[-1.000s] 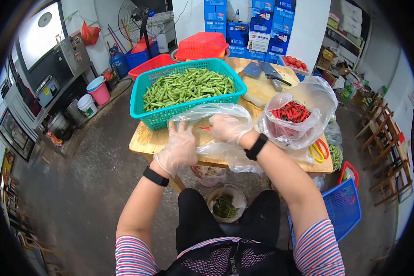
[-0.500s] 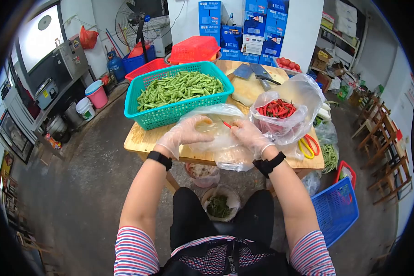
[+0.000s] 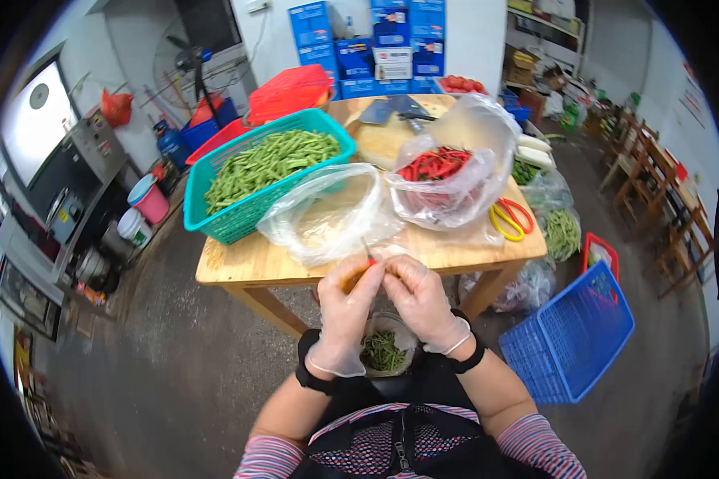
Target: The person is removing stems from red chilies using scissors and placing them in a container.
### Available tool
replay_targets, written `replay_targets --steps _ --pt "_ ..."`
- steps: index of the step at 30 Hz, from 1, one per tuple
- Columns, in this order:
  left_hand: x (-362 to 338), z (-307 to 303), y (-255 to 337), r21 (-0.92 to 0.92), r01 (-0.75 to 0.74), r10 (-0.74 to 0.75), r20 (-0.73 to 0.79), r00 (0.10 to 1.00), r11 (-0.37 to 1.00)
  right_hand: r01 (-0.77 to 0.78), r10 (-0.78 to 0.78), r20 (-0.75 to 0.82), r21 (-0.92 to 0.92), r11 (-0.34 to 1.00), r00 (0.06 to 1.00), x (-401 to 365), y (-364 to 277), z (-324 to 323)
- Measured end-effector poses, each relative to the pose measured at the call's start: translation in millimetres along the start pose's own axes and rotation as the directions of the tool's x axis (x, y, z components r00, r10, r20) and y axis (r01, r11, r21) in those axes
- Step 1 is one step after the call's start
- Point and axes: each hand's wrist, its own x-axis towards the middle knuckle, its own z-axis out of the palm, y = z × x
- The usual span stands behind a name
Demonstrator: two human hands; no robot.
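Observation:
In thin clear gloves, my left hand (image 3: 347,302) and my right hand (image 3: 417,297) meet just over the table's front edge. Their fingers pinch a small red chili pepper (image 3: 371,261), mostly hidden, with its thin stem pointing up. Beyond them lies an open clear plastic bag (image 3: 327,219), its mouth spread wide. To its right, a second plastic bag (image 3: 494,164) holds a heap of red chili peppers (image 3: 435,164). Below my hands, a lined bucket (image 3: 407,339) contains green trimmings (image 3: 383,351).
A teal basket (image 3: 196,209) of cut green beans (image 3: 272,164) stands on the wooden table (image 3: 240,267) at left. Scissors (image 3: 511,219) lie near the right edge. Behind are a cutting board (image 3: 375,145) and cleavers (image 3: 391,108). A blue crate (image 3: 567,335) tilts on the floor at right.
Both hands have drawn back toward my body and come together around the chili pepper, which the right hand alone held before. The clear bag now lies released on the table. The view has shifted.

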Motion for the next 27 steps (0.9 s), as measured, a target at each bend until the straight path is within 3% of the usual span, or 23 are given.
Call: replay_targets --steps 1,3,5,7,9,10,12,16,22,27 --pt "-10.8 5.8 -0.6 -0.005 0.004 -0.004 0.03 1.0 1.0 0.056 -0.054 0.02 -0.099 0.994 0.998 -8.7 3.1 -10.2" --pt "-30.5 13.4 1.5 -0.253 0.149 -0.16 -0.023 0.987 0.956 -0.028 -0.055 -0.181 -0.429 0.903 0.982 -18.6 2.6 -45.8" --pt "-48.2 10.5 -14.2 -0.263 0.195 -0.191 0.039 0.981 0.945 -0.075 -0.271 -0.404 -0.662 0.746 0.873 -7.6 21.8 -92.8" --pt "-65.3 5.1 -37.1 -0.339 0.392 -0.341 0.202 0.918 0.855 -0.143 -0.349 -0.378 -0.827 0.544 0.858 11.1 53.5 -144.4" --pt "-77.9 1.0 -47.8 -0.314 0.407 -0.352 0.219 0.91 0.857 -0.22 -0.145 -0.288 -0.906 0.363 0.946 24.7 87.8 -185.7" --pt "-81.8 -0.9 -50.2 -0.335 0.482 -0.427 0.226 0.875 0.81 -0.218 -0.151 -0.288 -0.906 0.362 0.946 31.8 92.6 -194.8" --pt "-85.7 -1.0 -47.3 -0.406 0.574 -0.535 0.217 0.817 0.712 -0.287 0.262 -0.224 -0.928 0.239 0.939 41.0 102.5 -206.4" --pt "-93.9 -17.4 -62.7 -0.438 0.604 -0.583 0.2 0.787 0.666 -0.213 0.301 -0.161 -0.965 0.151 0.94 48.1 104.4 -206.5" --pt "-97.7 -27.1 -68.9 -0.465 0.624 -0.626 0.174 0.76 0.628 -0.177 0.261 -0.121 -0.963 0.203 0.958 48.7 104.4 -203.1" --pt "-93.3 -28.7 -57.6 -0.462 0.537 -0.551 0.118 0.826 0.706 -0.111 0.322 -0.04 -0.972 0.207 0.946 51.6 103.3 -207.6"
